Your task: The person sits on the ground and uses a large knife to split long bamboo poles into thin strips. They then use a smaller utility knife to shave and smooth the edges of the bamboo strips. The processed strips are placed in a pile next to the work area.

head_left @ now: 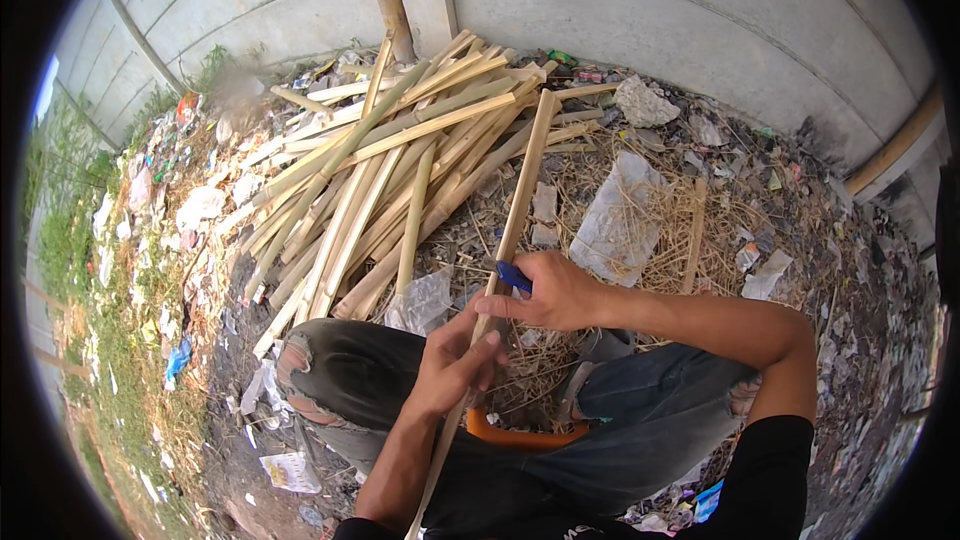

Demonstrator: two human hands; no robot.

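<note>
A long split bamboo strip (527, 175) slants from beyond my knees down toward my lap. My left hand (458, 360) is closed round its lower part, thumb along one side. Just above, my right hand (560, 290) is closed on a small blue-handled tool (514, 277) and lies against the strip. The tool's working end is hidden, so I cannot tell its kind. Ahead of my knees lies a loose pile of split bamboo (400, 165), its pieces crossing at many angles.
Concrete panel walls (650, 5) stand behind the pile, with an upright bamboo pole (388, 0) against them. Litter and dry straw (670, 230) cover the ground. A white sheet (620, 220) and a pale rock (645, 102) lie right of the pile. A curved orange thing (525, 437) sits between my legs.
</note>
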